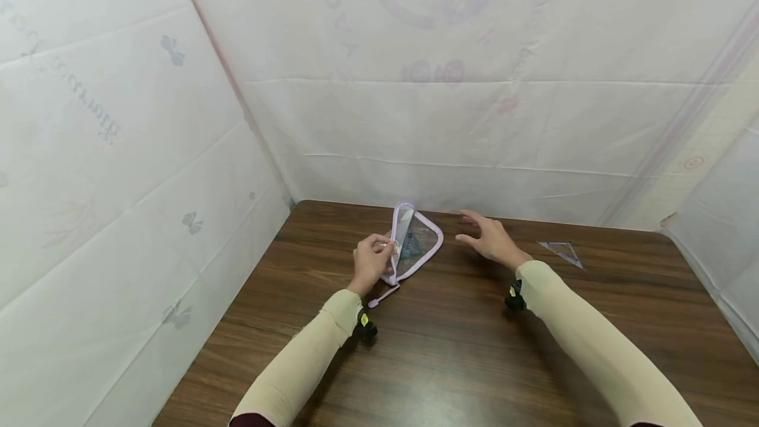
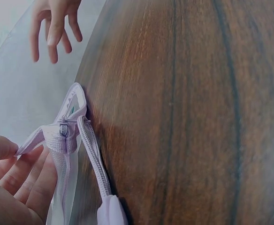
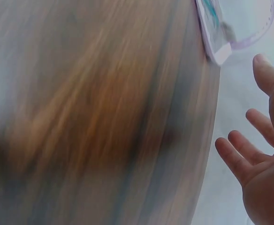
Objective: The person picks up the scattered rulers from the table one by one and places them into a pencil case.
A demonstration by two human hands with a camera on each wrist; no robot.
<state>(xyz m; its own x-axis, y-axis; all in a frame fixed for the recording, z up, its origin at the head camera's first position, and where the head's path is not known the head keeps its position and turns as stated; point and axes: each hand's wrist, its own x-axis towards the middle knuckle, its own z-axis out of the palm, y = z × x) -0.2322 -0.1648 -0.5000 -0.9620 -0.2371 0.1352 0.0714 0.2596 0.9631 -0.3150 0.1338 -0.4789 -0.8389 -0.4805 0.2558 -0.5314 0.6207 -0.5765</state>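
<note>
A clear zip pouch with lilac edging (image 1: pixel 440 240) stands partly open on the wooden table, a bluish set square (image 1: pixel 410 244) visible through its side. My left hand (image 1: pixel 371 259) pinches the pouch's near-left edge between thumb and fingers. In the left wrist view the lilac zip (image 2: pixel 64 133) and its long pull (image 2: pixel 110 211) hang beside that hand. Right of the pouch, my right hand (image 1: pixel 491 240) is held above the table with fingers spread and nothing in them. Beyond it, a clear triangular set square (image 1: pixel 563 254) lies flat on the table.
The brown wooden table (image 1: pixel 450 354) meets a white sheet-covered wall (image 1: pixel 445 124) at its back edge. Similar sheeting (image 1: pixel 107 183) rises along the left side, and more stands at the right.
</note>
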